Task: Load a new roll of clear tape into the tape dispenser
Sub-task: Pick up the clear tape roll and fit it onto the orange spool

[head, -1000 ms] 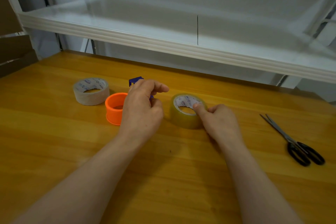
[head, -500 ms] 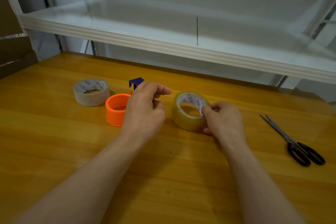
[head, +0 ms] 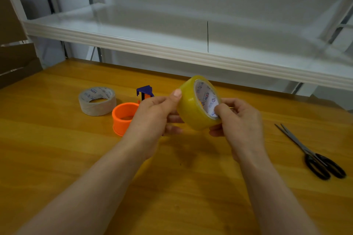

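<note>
Roll: we hold the clear tape roll (head: 193, 108) on edge, lifted off the table (head: 57, 158), right of the orange dispenser (head: 124, 118).
Grip: our left hand (head: 154, 118) and right hand (head: 238, 120) pinch its opposite rims.
Handling: we judge it light, stiff, slick-faced; the cardboard core (head: 207, 97) gives the surest hold.

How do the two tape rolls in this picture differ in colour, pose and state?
The yellowish clear roll is glossy; the grey-white roll looks dull and pale. The clear roll is held tilted above the table between the left hand and right hand; the grey-white roll lies flat, untouched. Both have printed white cores.
</note>
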Demonstrator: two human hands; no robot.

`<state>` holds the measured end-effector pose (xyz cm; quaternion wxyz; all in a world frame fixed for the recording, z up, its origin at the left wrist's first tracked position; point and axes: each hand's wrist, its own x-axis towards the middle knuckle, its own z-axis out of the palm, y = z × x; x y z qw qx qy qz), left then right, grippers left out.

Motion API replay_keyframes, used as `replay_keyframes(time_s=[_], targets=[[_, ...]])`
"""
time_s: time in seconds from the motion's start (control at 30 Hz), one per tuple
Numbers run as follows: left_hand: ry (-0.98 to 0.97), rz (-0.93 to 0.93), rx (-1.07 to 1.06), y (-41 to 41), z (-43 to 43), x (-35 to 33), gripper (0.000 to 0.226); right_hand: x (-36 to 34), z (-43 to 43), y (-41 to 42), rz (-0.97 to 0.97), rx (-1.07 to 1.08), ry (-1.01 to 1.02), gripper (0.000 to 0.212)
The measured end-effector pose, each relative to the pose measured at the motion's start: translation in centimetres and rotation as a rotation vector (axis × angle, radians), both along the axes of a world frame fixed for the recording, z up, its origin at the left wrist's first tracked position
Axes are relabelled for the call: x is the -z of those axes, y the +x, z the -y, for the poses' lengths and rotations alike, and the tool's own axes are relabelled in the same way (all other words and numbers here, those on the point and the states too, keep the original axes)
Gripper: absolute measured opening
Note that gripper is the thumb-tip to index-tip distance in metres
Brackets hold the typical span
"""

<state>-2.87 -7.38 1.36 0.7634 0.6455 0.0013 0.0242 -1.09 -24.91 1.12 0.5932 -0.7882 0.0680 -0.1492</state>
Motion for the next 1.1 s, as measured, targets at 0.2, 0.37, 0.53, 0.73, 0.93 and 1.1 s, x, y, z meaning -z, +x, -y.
replay_keyframes(time_s=[0.2, 0.37, 0.53, 0.73, 0.93, 1.1], targets=[[-0.151, -0.057, 0.062, 0.3, 0.2, 0.2, 0.039, 0.7, -0.6, 0.2, 0.07, -0.023, -0.276, 0.022], [-0.102, -0.063, 0.069, 0.4, 0.4, 0.7, 0.035, -0.1, -1.5, -1.2, 0.246, -0.218, -0.25, 0.053], [-0.022, 0.028, 0.079, 0.2, 0.9, 0.7, 0.042, 0.3, -2.0, -1.2, 0.202, -0.28, -0.251, 0.039], [0.137, 0.147, 0.148, -0.5, 1.8, 0.9, 0.029, 0.8, -1.9, -0.8, 0.145, -0.224, -0.031, 0.035], [0.195, 0.217, 0.131, -0.6, 1.9, 1.8, 0.015, 0.9, -1.8, -0.6, 0.083, -0.211, 0.134, 0.038], [0.109, 0.208, 0.043, -0.6, 1.9, 1.7, 0.014, 0.8, -2.3, -0.9, 0.12, -0.3, -0.001, 0.029]])
